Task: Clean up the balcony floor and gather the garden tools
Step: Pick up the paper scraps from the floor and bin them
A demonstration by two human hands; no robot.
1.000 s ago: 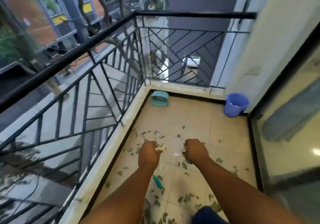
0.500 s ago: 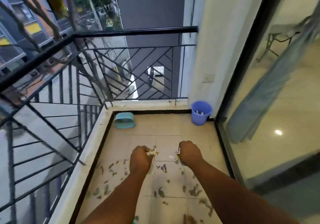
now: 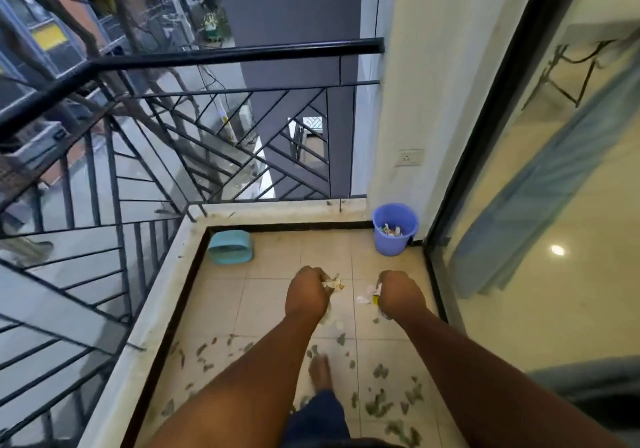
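Left hand: the left hand (image 3: pixel 306 293) is closed into a fist around crumpled paper scraps (image 3: pixel 333 282), which poke out on its inner side.
Right hand: the right hand (image 3: pixel 401 293) is likewise clenched, gripping a wad of litter (image 3: pixel 370 294), white with a yellow fleck.
Landmark: the blue bucket (image 3: pixel 394 229) stands in the far right corner of the balcony, against the wall by the glass door (image 3: pixel 540 177); some scraps already lie inside it.
Key relation: the bucket lies ahead and to the right of both fists, well apart from them; the right hand is the nearer one.
Judgement: both loads appear bound for the bucket, so the coming move calls for carrying forward and rightward.
Remaining floor litter: green leaf bits (image 3: pixel 379 402) are scattered on the tiles (image 3: pixel 273 274) on the near side, far from the bucket, around the person's bare foot (image 3: pixel 320 373).
Other item: a teal tub (image 3: pixel 230 247) sits left of the bucket, near the railing (image 3: pixel 221 56) corner.
Garden tools: none discernible here.
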